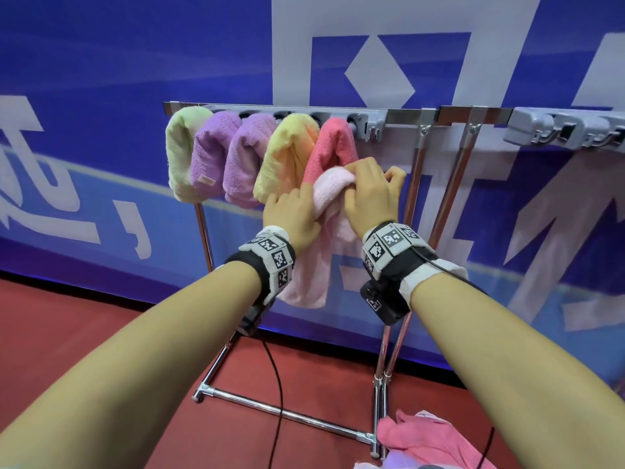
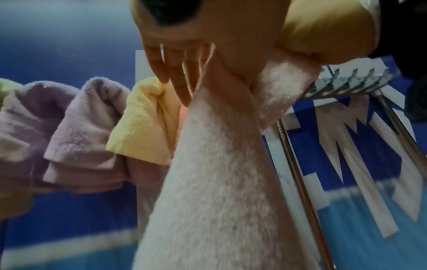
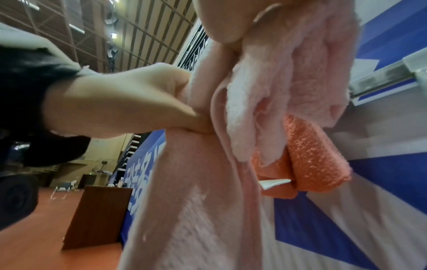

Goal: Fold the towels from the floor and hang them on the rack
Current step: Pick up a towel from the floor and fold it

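Observation:
Both my hands hold a pale pink towel point(image 1: 314, 252) just below the rack's grey clip bar point(image 1: 368, 116). My left hand point(image 1: 291, 214) grips its folded upper part from the left, thumb pressed into the cloth point(image 3: 191, 117). My right hand point(image 1: 368, 191) pinches the bunched top on the right point(image 2: 282, 91). The towel's tail hangs down between my wrists. Several folded towels hang on the bar: green point(image 1: 179, 154), two purple point(image 1: 213, 154), yellow point(image 1: 287, 157) and coral pink point(image 1: 333, 147), right behind the one I hold.
The chrome rack point(image 1: 287, 414) stands on a red floor against a blue and white banner. Free clips point(image 1: 373, 128) remain at the bar's right end, and a second clip bar point(image 1: 568, 130) sits further right. Pink point(image 1: 426, 441) and purple towels lie on the floor at lower right.

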